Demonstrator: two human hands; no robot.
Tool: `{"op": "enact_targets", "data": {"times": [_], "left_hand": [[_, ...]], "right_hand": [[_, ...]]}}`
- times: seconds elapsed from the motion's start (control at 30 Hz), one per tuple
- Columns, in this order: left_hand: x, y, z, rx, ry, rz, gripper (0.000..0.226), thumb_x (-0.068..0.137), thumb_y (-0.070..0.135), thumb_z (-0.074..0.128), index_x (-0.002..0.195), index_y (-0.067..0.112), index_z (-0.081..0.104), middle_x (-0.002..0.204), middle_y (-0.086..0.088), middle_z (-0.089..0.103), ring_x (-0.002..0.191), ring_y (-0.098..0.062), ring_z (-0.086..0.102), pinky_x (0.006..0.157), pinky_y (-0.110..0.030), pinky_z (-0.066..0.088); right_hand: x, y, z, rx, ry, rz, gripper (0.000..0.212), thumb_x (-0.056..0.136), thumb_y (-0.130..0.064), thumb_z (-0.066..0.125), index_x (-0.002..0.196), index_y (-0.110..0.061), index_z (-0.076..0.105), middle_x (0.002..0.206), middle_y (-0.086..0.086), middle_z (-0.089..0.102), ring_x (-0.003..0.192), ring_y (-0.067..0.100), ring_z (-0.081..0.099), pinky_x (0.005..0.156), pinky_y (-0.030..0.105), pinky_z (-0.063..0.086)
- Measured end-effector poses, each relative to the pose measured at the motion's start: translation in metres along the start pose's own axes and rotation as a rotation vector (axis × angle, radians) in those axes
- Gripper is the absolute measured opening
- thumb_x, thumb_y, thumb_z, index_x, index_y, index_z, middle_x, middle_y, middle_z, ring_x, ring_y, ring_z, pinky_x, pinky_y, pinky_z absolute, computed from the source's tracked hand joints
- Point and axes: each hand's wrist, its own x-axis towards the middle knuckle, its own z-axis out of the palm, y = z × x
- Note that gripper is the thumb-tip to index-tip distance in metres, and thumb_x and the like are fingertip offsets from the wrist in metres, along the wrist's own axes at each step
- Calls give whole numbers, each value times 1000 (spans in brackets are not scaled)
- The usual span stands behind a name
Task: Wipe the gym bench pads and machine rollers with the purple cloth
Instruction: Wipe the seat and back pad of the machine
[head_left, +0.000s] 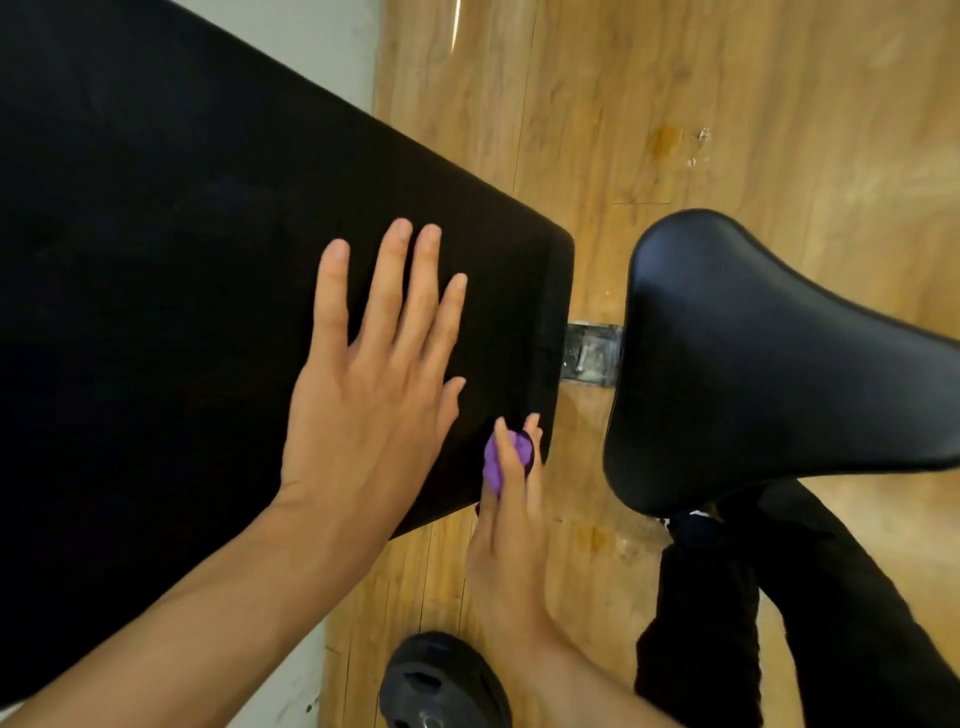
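Note:
A large black bench pad fills the left half of the view. My left hand lies flat on it with fingers straight and spread. My right hand holds the bunched purple cloth against the pad's near right corner edge, fingers wrapped over the cloth. Most of the cloth is hidden under those fingers. A black seat pad stands to the right, apart from the bench pad.
A metal frame bracket shows in the gap between the two pads. A black weight plate lies on the wooden floor below my right hand. A leg in black trousers stands under the seat pad.

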Motion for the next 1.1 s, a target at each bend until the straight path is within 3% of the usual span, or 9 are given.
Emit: {"op": "enact_targets", "data": {"times": [0.13, 0.3, 0.4, 0.53, 0.77, 0.87, 0.97, 1.03, 1.1], "left_hand": [[5, 0, -4, -4, 10, -8, 77, 105, 52, 5, 161, 5, -19, 164, -34, -22, 156, -48, -15, 122, -68, -2], [5, 5, 0, 18, 4, 0, 78, 104, 53, 6, 162, 7, -18, 165, -34, -21, 156, -50, -13, 122, -69, 1], [3, 8, -1, 15, -11, 8, 78, 104, 53, 5, 161, 7, -19, 164, -35, -23, 155, -50, -15, 121, -69, -1], [3, 7, -2, -3, 0, -1, 77, 105, 53, 5, 161, 6, -19, 163, -36, -24, 155, -50, -16, 122, -69, -2], [7, 4, -2, -4, 15, 0, 78, 105, 52, 7, 161, 6, -19, 165, -34, -22, 155, -50, -15, 120, -70, -4], [6, 7, -1, 1, -10, 3, 78, 104, 52, 7, 161, 5, -19, 164, -35, -23, 155, -50, -16, 120, -70, -4], [3, 8, 1, -18, -12, -3, 76, 104, 49, 5, 161, 4, -19, 163, -35, -25, 154, -50, -18, 121, -70, -3], [2, 7, 1, -22, -13, -4, 76, 105, 48, 6, 161, 4, -18, 163, -35, -24, 154, -50, -17, 121, -70, -2], [3, 6, -3, -21, -7, -9, 75, 105, 47, 7, 161, 3, -17, 164, -35, -24, 155, -50, -17, 121, -70, -3]], "right_hand": [[123, -23, -6, -33, 87, -63, 58, 108, -9, 42, 158, -35, 28, 170, -3, 17, 158, 12, 8, 126, 29, 18], [248, -43, -13, -42, 127, -117, 46, 110, -14, 40, 156, -19, 39, 164, 4, 37, 154, 17, 25, 111, 6, 20], [180, -23, -8, 28, 170, -167, 46, 110, -14, 42, 155, -22, 42, 164, 1, 35, 154, 10, 24, 115, 5, 20], [30, -3, -5, 8, -15, -155, 70, 102, 4, 51, 155, -38, 32, 170, -8, 18, 157, 11, 13, 117, 9, 23], [229, -60, -11, -83, 161, -182, 47, 109, -10, 40, 155, -19, 41, 165, 7, 33, 156, 19, 18, 111, 6, 13], [191, -39, -3, 9, 121, -250, 50, 106, -2, 44, 153, -18, 46, 163, 6, 37, 155, 16, 25, 116, 6, 21], [54, 2, 5, -15, 29, -248, 75, 98, 12, 52, 156, -33, 37, 169, -4, 24, 156, 12, 19, 121, 27, 34], [-9, 18, 5, -149, -1, -192, 105, 91, 20, 57, 156, -54, 20, 170, -17, 11, 157, 12, 14, 115, 21, 39], [6, 16, 3, -97, 15, -113, 101, 95, 15, 52, 155, -56, 15, 170, -19, 8, 157, 10, 11, 117, 14, 31]]}}
